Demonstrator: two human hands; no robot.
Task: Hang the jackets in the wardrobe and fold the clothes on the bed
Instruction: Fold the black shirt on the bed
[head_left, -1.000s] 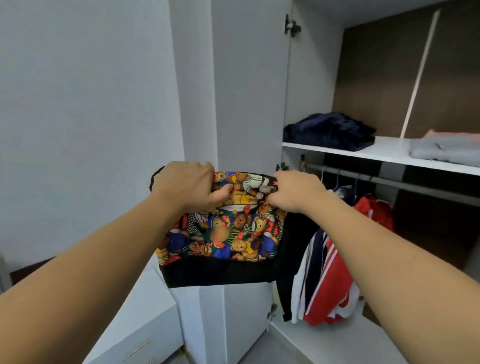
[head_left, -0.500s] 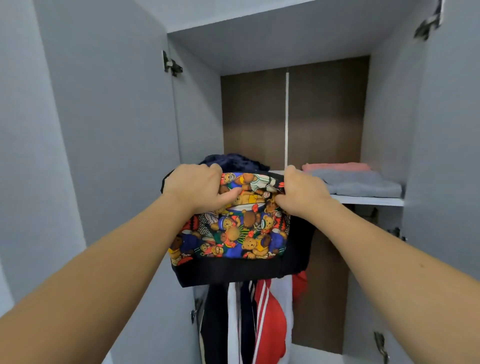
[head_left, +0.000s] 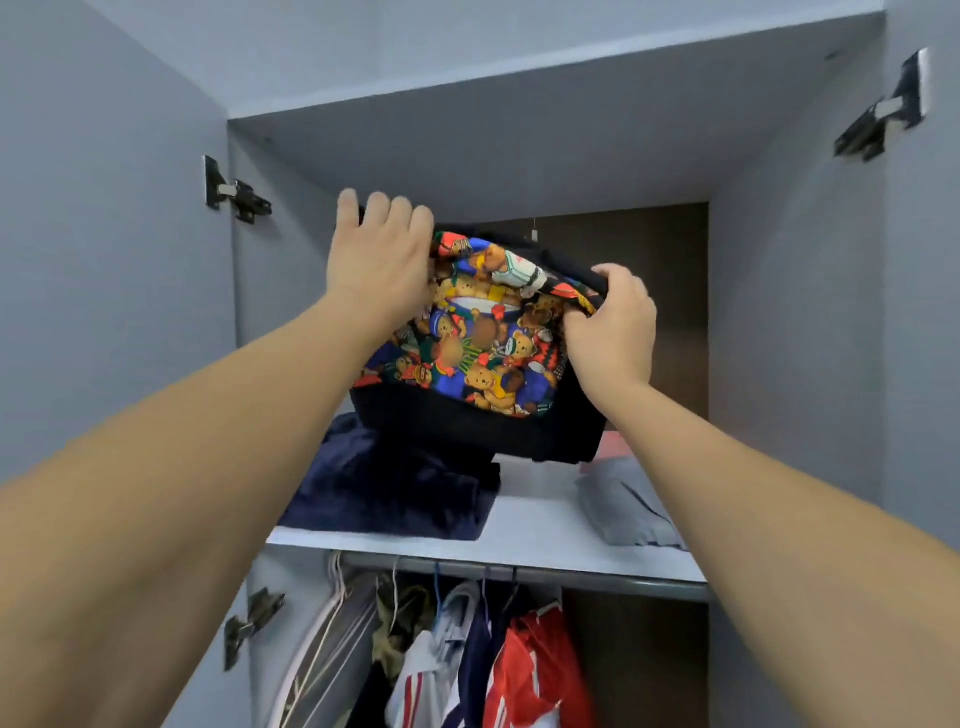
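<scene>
White shelf (head_left: 524, 525): navy garment (head_left: 395, 488) left, grey folded garment (head_left: 623, 506) right.

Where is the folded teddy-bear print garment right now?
Head view, centre: the teddy-bear garment is held by both hands over the wardrobe shelf, above the navy pile, left of the grey clothes.

You are looking into soft, even, cool light that seems to come from behind and above you, with no glare anywhere. The brown back panel of the wardrobe (head_left: 623, 312) sits in shade, and the hanging clothes under the white shelf (head_left: 535, 525) look dim. Wide-angle distortion bows the grey door panels (head_left: 104, 260) outward at both edges. Slight motion blur softens the red hanging jacket (head_left: 535, 670) and your forearms near the frame's bottom.
</scene>
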